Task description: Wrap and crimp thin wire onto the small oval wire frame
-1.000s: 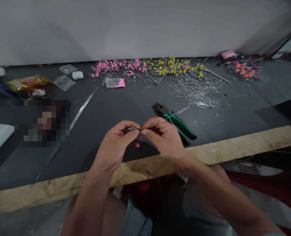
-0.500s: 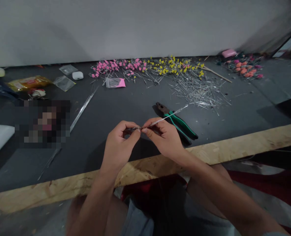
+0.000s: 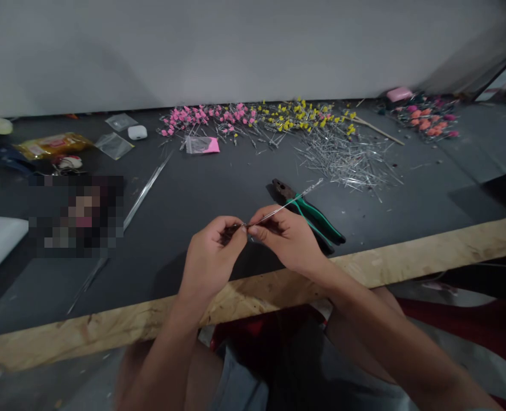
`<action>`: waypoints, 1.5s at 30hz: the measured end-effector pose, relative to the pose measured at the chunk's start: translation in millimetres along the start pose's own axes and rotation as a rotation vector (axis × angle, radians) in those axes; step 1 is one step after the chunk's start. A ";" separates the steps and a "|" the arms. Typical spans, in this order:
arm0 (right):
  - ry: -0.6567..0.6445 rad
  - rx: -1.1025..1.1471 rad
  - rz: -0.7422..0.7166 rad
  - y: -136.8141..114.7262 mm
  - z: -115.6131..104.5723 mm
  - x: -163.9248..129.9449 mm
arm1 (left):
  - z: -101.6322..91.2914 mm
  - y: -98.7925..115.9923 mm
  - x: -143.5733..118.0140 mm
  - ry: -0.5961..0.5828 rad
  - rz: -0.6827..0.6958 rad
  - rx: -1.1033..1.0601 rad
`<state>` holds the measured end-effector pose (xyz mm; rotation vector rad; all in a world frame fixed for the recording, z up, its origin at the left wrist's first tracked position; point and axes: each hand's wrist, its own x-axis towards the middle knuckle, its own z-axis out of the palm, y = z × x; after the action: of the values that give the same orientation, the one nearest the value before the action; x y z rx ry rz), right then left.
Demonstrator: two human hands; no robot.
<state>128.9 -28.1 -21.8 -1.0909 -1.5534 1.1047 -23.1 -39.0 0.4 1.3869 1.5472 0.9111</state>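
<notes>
Wire [image 3: 290,201] — thin, silvery, knobbly-tipped

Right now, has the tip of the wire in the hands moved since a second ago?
Yes, a little. Judged against the pliers, which lie where they were, the wire tip has shifted left in the picture.

At dial centre, one left hand [image 3: 212,248], one right hand [image 3: 290,240] and one held wire bundle [image 3: 293,200], with strands too fine to count. At 3 o'clock, one pair of pliers [image 3: 316,217]; at 2 o'clock, one pink block [image 3: 399,94] and one heap of bare wires [image 3: 351,164], individually uncountable. At 1 o'clock, one yellow-headed cluster [image 3: 299,118]; at 11 o'clock, one pink-headed cluster [image 3: 198,116] and one pink-filled bag [image 3: 202,145]; at 10 o'clock, two clear bags [image 3: 114,146], one white case [image 3: 137,132].
</notes>
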 end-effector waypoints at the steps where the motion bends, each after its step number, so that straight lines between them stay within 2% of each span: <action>1: -0.011 0.010 -0.002 -0.8 -1.7 0.6 | 0.0 0.6 0.0 -0.011 -0.005 -0.034; 6: 0.011 0.017 0.000 -4.2 -5.1 0.6 | -0.6 -1.1 0.9 -0.057 -0.049 -0.184; 11: -0.002 0.030 -0.052 -3.5 -3.5 -1.0 | -0.1 -5.0 1.3 -0.030 -0.088 -0.274; 26: -0.063 0.106 -0.123 0.8 -5.9 1.7 | 2.2 -0.4 -8.9 0.109 0.061 -0.114; 32: -0.106 -0.050 -0.192 -3.8 -13.9 4.9 | 4.6 -0.5 -7.9 0.088 0.059 -0.163; 36: -0.102 -0.115 -0.248 -3.5 -15.2 7.3 | 8.0 -3.0 -5.4 0.058 0.040 -0.285; 45: -0.017 -0.122 -0.165 5.8 -7.7 8.0 | 11.3 -11.3 1.1 -0.027 -0.028 -0.465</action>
<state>135.7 -17.9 -24.5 -1.0153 -1.7099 0.9198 -16.9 -39.5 -14.4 1.0356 1.2281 1.1432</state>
